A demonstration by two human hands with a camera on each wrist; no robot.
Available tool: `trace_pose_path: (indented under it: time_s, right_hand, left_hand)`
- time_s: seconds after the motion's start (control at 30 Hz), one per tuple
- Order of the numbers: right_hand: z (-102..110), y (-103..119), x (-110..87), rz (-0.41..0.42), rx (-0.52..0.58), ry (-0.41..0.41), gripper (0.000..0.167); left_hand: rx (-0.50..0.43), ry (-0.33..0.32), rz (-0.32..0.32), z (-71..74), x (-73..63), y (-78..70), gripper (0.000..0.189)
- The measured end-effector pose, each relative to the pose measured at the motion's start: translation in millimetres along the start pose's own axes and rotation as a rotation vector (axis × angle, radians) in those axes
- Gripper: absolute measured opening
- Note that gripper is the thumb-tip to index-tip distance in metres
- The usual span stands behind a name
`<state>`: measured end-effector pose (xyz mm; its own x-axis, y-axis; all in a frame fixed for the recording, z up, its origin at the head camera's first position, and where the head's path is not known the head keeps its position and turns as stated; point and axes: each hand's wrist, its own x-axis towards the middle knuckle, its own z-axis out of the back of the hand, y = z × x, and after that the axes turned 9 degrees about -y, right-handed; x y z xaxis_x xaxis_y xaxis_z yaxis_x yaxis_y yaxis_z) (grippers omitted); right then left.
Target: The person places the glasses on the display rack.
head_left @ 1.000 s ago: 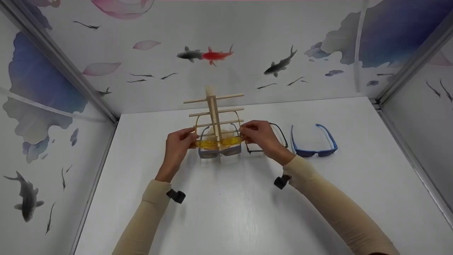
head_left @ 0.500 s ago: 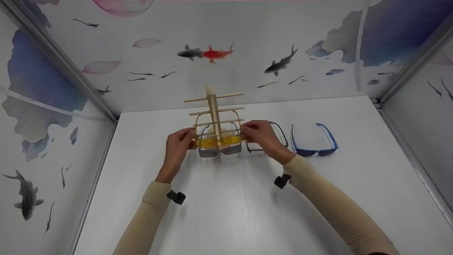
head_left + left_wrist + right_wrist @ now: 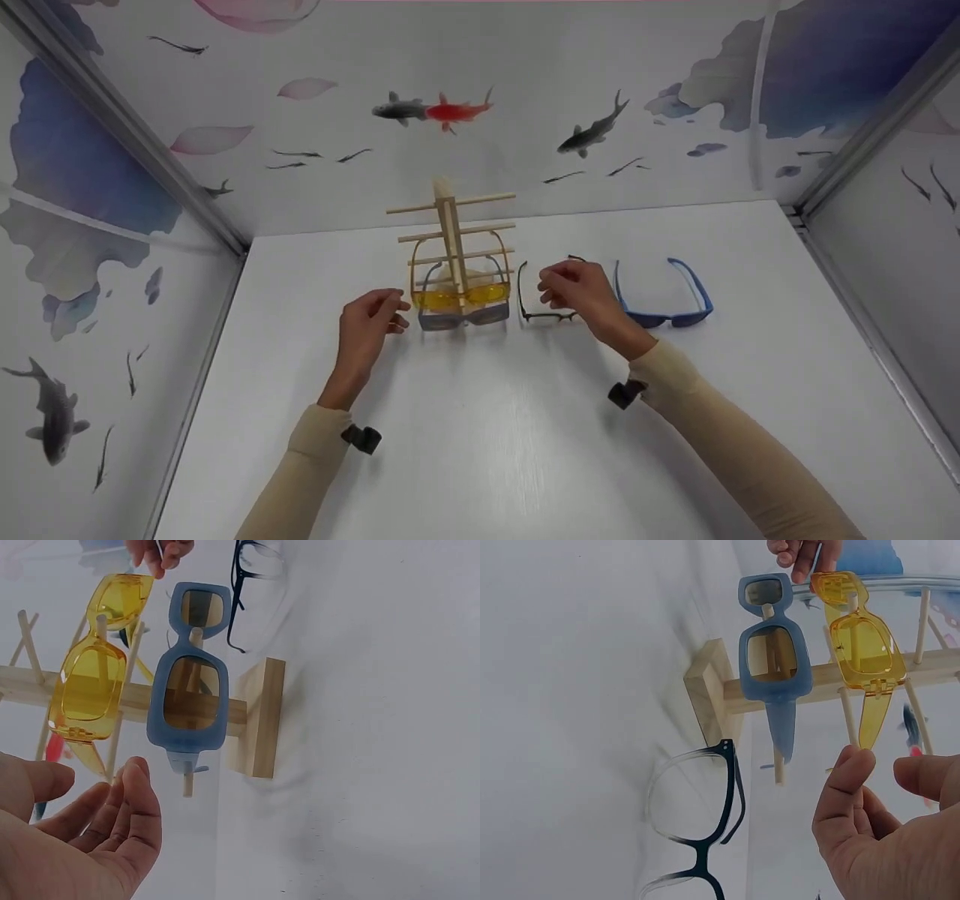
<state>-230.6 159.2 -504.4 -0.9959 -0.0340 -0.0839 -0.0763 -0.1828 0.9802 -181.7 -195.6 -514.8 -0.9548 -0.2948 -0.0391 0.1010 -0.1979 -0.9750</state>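
Note:
A wooden display stand (image 3: 450,225) carries two pairs of glasses on its pegs. Translucent yellow glasses (image 3: 489,293) hang just above grey-blue sunglasses (image 3: 155,716), temples pointing back past the post. My left hand (image 3: 365,322) is just left of the yellow pair, thumb and fingers apart and holding nothing. On the other side my right hand (image 3: 589,294), fingers loosely bent and also holding nothing, hovers over black-framed glasses (image 3: 702,859) on the table, hiding part of them in the head view. The right wrist view shows a gap between its thumb and fingers beside the yellow temple.
Blue sunglasses (image 3: 688,318) lie on the white table (image 3: 480,435) to the right of the black-framed pair, temples unfolded. Behind the stand rises a white wall (image 3: 510,67) painted with fish, and side walls flank the table.
Both hands have let go of the yellow glasses and drawn apart, the left one left and downward, the right one to the right. The yellow pair stays on the stand.

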Motion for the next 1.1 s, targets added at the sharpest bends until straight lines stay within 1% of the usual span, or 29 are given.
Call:
trace_pose_path:
  time_s: [0.1, 0.23, 0.33, 0.43, 0.53, 0.63, 0.73, 0.8, 0.97, 1.1]
  right_hand:
    - [7, -5, -3.6, 0.005, -0.018, -0.007, 0.033]
    - [16, -11, -8.9, 0.019, -0.042, -0.011, 0.034]
    - [23, -16, -13.1, 0.034, -0.047, -0.020, 0.033]
    - [30, -20, -17.3, 0.041, -0.056, -0.035, 0.033]
    - [37, -25, -21.0, 0.038, -0.071, -0.042, 0.033]
    - [44, -31, -23.9, 0.042, -0.103, -0.056, 0.033]
    - [50, -37, -26.4, 0.050, -0.164, -0.081, 0.032]
    - [55, -42, -28.0, 0.053, -0.202, -0.099, 0.033]
    - [67, -52, -32.4, 0.063, -0.272, -0.135, 0.034]
    - [75, -59, -36.7, 0.084, -0.317, -0.158, 0.032]
  left_hand:
    - [-0.002, -0.004, -0.003, 0.1, -5.7, 2.1, 0.027]
    - [0.006, 0.004, -0.037, -0.8, -14.8, 6.0, 0.020]
    - [0.021, 0.034, -0.071, -2.6, -22.4, 8.1, 0.019]
    - [0.034, 0.076, -0.089, -6.2, -29.1, 10.4, 0.021]
    - [0.032, 0.105, -0.094, -10.9, -35.3, 12.3, 0.023]
    - [0.042, 0.128, -0.091, -16.2, -40.7, 13.1, 0.020]
    - [0.061, 0.159, -0.087, -21.9, -45.5, 12.3, 0.017]
    - [0.067, 0.182, -0.095, -25.5, -48.1, 12.0, 0.016]
    - [0.062, 0.240, -0.125, -36.8, -52.1, 14.3, 0.020]
    - [0.065, 0.261, -0.134, -47.3, -54.5, 16.6, 0.024]
